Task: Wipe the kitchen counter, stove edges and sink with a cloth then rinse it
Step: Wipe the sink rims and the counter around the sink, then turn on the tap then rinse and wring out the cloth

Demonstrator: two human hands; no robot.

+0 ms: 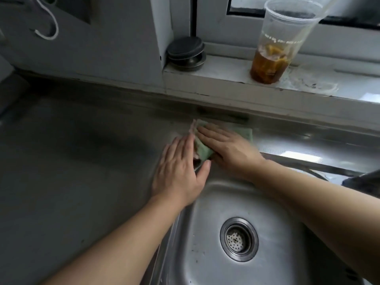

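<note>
Hook: white S-shaped hook (47,21) hanging on the far-left wall, above the surface.
Surface: grey steel surface (72,161) fills the left half; no items on it apart from the hands and cloth.
Left hand: left hand (181,171) flat, palm down, fingers extended and released; resting at the sink's far-left corner, fingertips touching the cloth's left edge; grasping nothing.
Cloth: green cloth (203,151) lying on the surface just beyond the sink's far rim, between and under the two hands; its far edge is near the wall ledge.
Right hand: right hand (228,149) flat, fingers spread, pressed down on the cloth; not clenched.
Sink: steel sink (267,202) near right; drain strainer (239,239) in its bottom.
Sill: window sill (226,73) far right; dark round lids (186,53) stacked at its left end; clear plastic cup (277,42) with brown liquid further right.
</note>
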